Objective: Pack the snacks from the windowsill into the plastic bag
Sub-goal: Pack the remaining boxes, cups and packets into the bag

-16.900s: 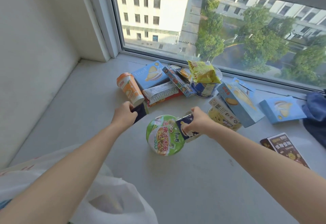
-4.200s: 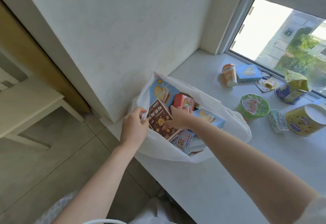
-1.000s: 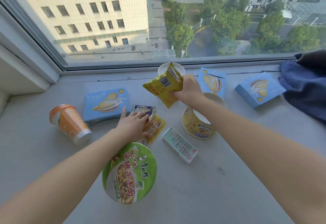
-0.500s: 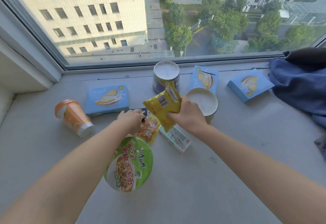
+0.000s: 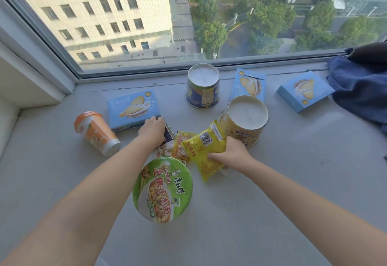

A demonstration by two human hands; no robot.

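So the right hand (image 5: 232, 153) has its fingers wrapped round a yellow snack packet (image 5: 206, 150), mid windowsill (image 5: 282, 181), just beside the yellow tub (image 5: 245, 123). The left hand (image 5: 151, 131) is curled onto a small dark packet (image 5: 169, 134), right next to a blue biscuit box (image 5: 133, 108). A green noodle bowl (image 5: 163, 190) sits nearest. An orange cup (image 5: 96, 132) lies on its side at the left, and there's a blue cloth (image 5: 360, 89) at the far right.

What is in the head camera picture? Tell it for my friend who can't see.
A person's right hand grips a yellow snack packet while the left hand grips a small dark packet on a grey windowsill. Around them are a green noodle bowl, an orange cup on its side, three blue biscuit boxes and two upturned tubs.
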